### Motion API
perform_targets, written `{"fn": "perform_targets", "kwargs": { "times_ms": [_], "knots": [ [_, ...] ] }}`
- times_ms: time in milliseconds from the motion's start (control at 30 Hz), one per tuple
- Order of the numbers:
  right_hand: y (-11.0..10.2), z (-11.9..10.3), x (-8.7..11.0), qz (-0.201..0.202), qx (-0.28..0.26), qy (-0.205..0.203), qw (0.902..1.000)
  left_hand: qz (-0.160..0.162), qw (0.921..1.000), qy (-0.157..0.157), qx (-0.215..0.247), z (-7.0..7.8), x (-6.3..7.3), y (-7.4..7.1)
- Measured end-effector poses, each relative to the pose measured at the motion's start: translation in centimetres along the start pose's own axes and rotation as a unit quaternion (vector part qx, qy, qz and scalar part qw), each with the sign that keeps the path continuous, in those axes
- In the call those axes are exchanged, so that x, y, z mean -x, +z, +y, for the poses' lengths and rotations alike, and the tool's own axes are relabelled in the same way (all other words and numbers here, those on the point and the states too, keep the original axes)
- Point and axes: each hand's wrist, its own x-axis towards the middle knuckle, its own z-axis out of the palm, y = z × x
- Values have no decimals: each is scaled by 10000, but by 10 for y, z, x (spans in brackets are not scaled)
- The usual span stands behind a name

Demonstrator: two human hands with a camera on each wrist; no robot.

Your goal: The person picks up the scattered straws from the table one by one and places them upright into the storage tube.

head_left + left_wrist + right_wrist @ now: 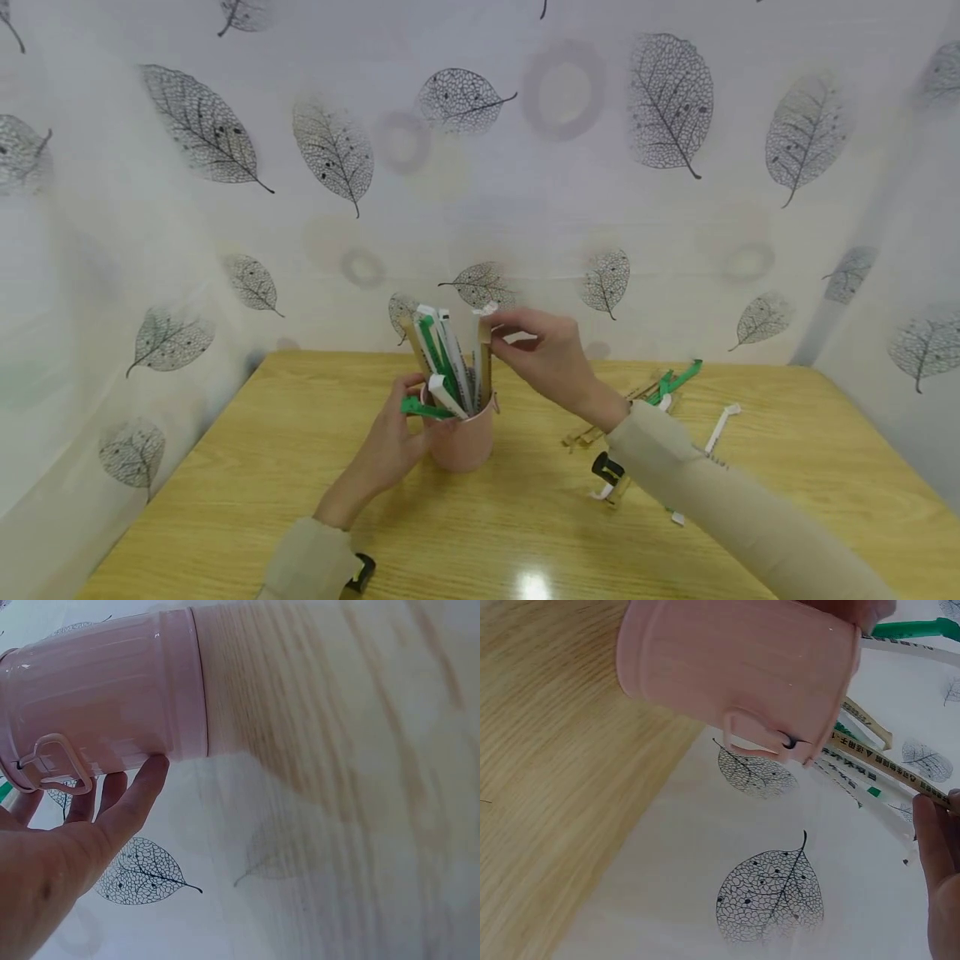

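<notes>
A small pink metal pail (461,446) with wire side handles stands upright on the table, holding several green, white and brown paper strips. My left hand (386,450) holds the pail from its left side. In the left wrist view, the thumb (142,795) touches the pail's wall and other fingers pass behind it. Above the rim's right side, my right hand (551,354) pinches the upper end of a brown printed paper strip (485,362), whose lower part is inside the pail. A green strip (423,407) bends out over the rim near my left hand.
To the right, partly under my right sleeve, lie loose strips: brown ones (581,438), a green one (682,377) and a white one (720,429). A leaf-patterned white cloth (480,208) hangs behind the wooden table (225,500).
</notes>
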Motion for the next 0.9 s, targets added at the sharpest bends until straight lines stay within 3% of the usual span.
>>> {"fn": "perform_targets", "kwargs": {
  "times_ms": [333, 700, 900],
  "knots": [
    [5, 10, 14, -137, 197, -380, 9990, 9, 9999, -114, 91, 4, 0, 0],
    [7, 13, 22, -213, 37, -253, 9994, 44, 10000, -11, 5, 3, 0, 2],
    [-3, 14, 24, -215, 168, -259, 9993, 59, 10000, 58, -8, 2, 0, 1]
  ]
}}
